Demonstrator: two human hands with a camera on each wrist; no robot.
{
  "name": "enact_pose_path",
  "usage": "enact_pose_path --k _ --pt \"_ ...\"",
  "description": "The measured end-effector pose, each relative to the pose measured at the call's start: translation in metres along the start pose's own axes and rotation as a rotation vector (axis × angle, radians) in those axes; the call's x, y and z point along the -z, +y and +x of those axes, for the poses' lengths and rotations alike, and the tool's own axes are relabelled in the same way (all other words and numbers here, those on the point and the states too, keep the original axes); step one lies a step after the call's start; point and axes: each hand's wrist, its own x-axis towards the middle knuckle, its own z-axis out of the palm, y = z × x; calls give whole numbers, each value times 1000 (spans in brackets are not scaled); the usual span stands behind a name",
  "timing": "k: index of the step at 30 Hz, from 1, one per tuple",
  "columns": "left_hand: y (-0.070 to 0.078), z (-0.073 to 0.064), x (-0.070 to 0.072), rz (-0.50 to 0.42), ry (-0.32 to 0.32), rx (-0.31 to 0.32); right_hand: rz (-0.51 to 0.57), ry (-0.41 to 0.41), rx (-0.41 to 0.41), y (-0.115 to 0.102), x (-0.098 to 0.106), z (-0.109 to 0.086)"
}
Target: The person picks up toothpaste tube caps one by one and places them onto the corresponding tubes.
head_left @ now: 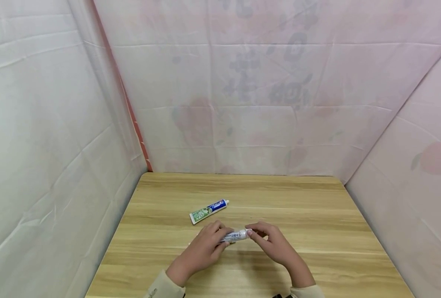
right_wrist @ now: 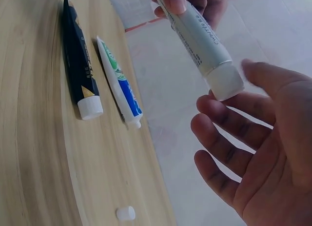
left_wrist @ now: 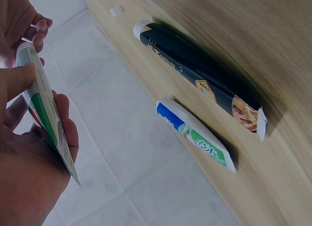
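My left hand grips a white toothpaste tube around its body, thumb on one face and fingers behind. The right wrist view shows the tube's white screw cap between the thumb and index finger of my right hand; the other fingers are spread loosely. On the table lies a blue-and-green toothpaste tube, with a narrow bare nozzle at one end. Beside it, a black toothpaste tube wears a white cap; in the head view my left hand mostly hides it.
A small loose white cap sits on the wooden table, away from both tubes lying there. Pale sheets hang as walls along the back and both sides of the table.
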Motion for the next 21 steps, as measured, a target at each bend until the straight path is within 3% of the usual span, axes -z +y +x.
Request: enact_pose_path --k 4,9,13,17,21 --pt "0 -1 1 -5 -2 16 6 11 -31 3 2 -2" --pt "-2 -2 3 -20 -13 49 6 101 -60 6 5 -6" --pt "-2 -2 4 -36 -23 63 -28 150 28 9 6 -9" --pt "-2 -1 4 -48 -33 68 -33 141 139 12 5 -9" --pt "0 -1 3 -40 -36 63 -5 120 178 12 2 -8"
